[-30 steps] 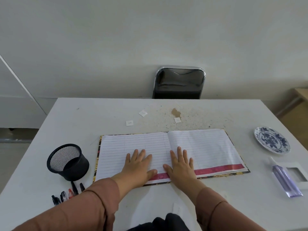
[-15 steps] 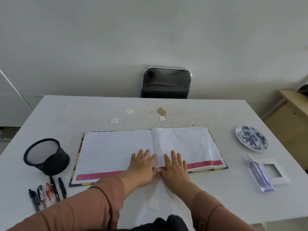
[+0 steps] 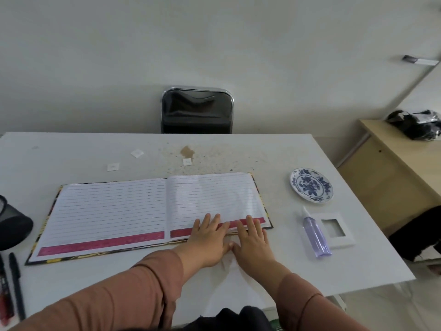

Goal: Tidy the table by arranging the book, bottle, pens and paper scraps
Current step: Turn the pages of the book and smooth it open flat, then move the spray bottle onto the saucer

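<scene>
An open lined book (image 3: 133,209) lies flat in the middle of the white table (image 3: 274,149). My left hand (image 3: 208,240) and my right hand (image 3: 254,244) rest side by side at the near edge of its right page, fingers spread over the red strip, holding nothing. A purple bottle (image 3: 316,237) lies on its side to the right of the book. Three small paper scraps (image 3: 113,167) (image 3: 137,153) (image 3: 187,161) sit beyond the book. Pens (image 3: 15,280) lie at the near left edge. A black mesh pen cup (image 3: 12,228) stands left, partly out of view.
A blue-patterned plate (image 3: 311,184) sits at the right, with a white frame-like plate (image 3: 334,229) under the bottle's side. A brown stain (image 3: 187,151) marks the far middle. A black chair (image 3: 196,111) stands behind the table; a wooden desk (image 3: 393,163) is on the right.
Both hands slid from the book's spine to the near edge of its right page. The view swung to the right, so the pen cup and pens now sit at the left edge.
</scene>
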